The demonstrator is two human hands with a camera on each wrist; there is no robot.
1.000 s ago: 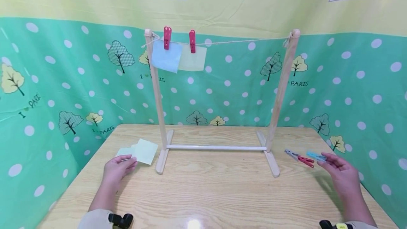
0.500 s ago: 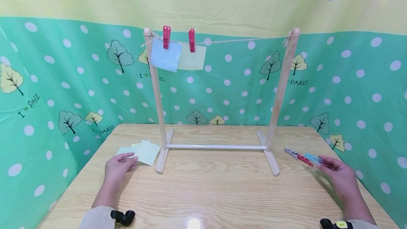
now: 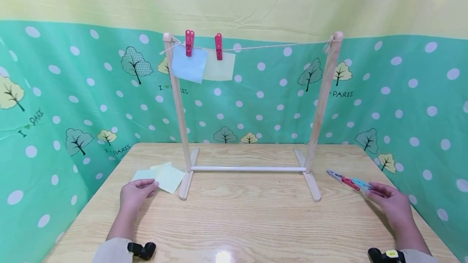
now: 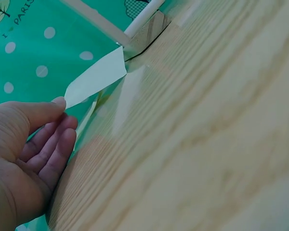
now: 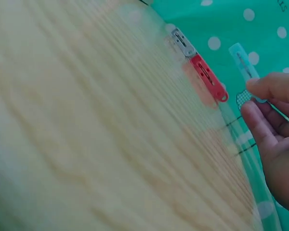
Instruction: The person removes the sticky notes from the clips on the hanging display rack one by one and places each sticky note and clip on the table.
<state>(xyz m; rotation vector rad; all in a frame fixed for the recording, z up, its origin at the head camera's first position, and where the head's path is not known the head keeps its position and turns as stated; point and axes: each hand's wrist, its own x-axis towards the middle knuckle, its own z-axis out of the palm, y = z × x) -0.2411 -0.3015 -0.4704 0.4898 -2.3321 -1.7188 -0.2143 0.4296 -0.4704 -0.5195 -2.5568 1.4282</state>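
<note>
My left hand (image 3: 136, 195) pinches a pale green paper square (image 3: 171, 177) between thumb and fingers; in the left wrist view this square (image 4: 98, 77) is lifted off the table. Other paper sheets (image 3: 141, 174) lie behind it, partly hidden. At the right, my right hand (image 3: 393, 204) pinches a light blue clothespin (image 3: 360, 183) by one end, held above the table as the right wrist view shows the clothespin (image 5: 242, 60). Just left of it lie a red clothespin (image 3: 350, 183) and a grey clothespin (image 3: 333, 175), end to end on the wood.
A wooden stand (image 3: 178, 113) with a string (image 3: 278, 46) across its top stands mid-table. Red clothespins (image 3: 189, 44) clip a blue paper (image 3: 189, 66) and a pale green paper (image 3: 221, 67) to the string's left part. A patterned curtain (image 3: 256, 104) surrounds the table.
The light blue clothespin has moved slightly left and down with my right hand. The pinched paper square has shifted a little right and down and turned slightly, uncovering more of a sheet behind.
</note>
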